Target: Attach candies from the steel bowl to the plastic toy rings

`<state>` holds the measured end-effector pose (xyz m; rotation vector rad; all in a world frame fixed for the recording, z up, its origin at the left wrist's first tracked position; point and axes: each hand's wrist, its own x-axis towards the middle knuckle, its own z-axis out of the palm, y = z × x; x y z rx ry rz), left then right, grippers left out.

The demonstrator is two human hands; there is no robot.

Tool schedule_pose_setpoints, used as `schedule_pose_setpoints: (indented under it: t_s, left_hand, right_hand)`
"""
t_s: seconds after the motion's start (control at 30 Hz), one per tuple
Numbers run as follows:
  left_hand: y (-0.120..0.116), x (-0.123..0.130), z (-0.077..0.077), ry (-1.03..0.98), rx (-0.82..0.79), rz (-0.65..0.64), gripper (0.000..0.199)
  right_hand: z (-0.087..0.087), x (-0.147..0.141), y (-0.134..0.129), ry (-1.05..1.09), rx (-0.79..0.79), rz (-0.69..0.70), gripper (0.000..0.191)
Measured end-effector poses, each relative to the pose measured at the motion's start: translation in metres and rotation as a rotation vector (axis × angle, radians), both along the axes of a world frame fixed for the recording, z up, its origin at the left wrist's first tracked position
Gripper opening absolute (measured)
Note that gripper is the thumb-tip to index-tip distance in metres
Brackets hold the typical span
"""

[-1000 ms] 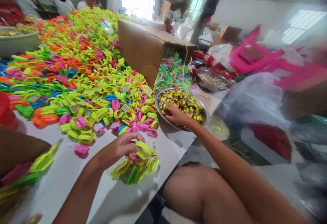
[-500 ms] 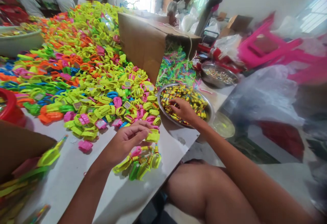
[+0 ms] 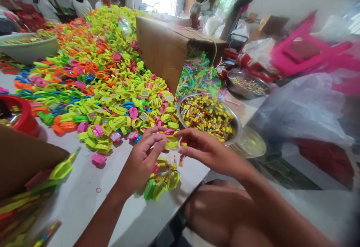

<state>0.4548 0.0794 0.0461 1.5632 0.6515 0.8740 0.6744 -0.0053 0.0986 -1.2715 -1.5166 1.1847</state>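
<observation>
My left hand (image 3: pixel 147 153) is closed on a yellow-green plastic toy watch (image 3: pixel 171 143), held above the white tabletop. Close to the watch's right end, my right hand (image 3: pixel 206 149) pinches a small clear packet with yellow and red bits (image 3: pixel 182 158). Whether packet and watch touch, I cannot tell. Below the hands lies a small cluster of yellow and green toy watches (image 3: pixel 160 189) with colourful pieces attached. Beyond my right hand stands a metal bowl (image 3: pixel 238 128) full of similar yellow-and-red packets (image 3: pixel 209 113).
A large heap of toy watches (image 3: pixel 107 82) covers the table's far left. Behind the bowl, a cardboard box (image 3: pixel 160 48) spills coloured strips. A red tub (image 3: pixel 25 115) and another box (image 3: pixel 28 160) stand at left. Several people sit at the back.
My right hand has left the metal bowl and come left to the watch, now with a packet in its fingers. My left hand still holds the watch. The view has shifted slightly.
</observation>
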Motion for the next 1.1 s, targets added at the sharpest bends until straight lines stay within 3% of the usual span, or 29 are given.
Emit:
schedule_pose_setpoints:
  t_s: [0.17,0.3,0.5,0.67,1.1]
  left_hand:
    - [-0.003,0.001,0.002,0.053,0.254,0.154,0.021]
    - [-0.008,0.004,0.001,0.045,0.376,0.255,0.017]
    - [-0.009,0.005,0.001,0.049,0.544,0.359,0.015]
    - [-0.005,0.005,-0.001,0.056,0.673,0.376,0.015]
    - [-0.008,0.005,-0.011,0.097,0.874,0.287,0.031]
  right_hand:
    - [-0.010,0.004,0.010,0.212,-0.110,-0.125,0.034]
    - [-0.008,0.001,0.011,0.310,-0.116,-0.119,0.029]
    - [-0.001,-0.010,0.005,0.095,-0.027,-0.090,0.032]
    - [0.008,-0.018,0.000,-0.130,-0.021,-0.157,0.033]
    - [-0.002,-0.013,0.005,0.060,-0.157,-0.077,0.051]
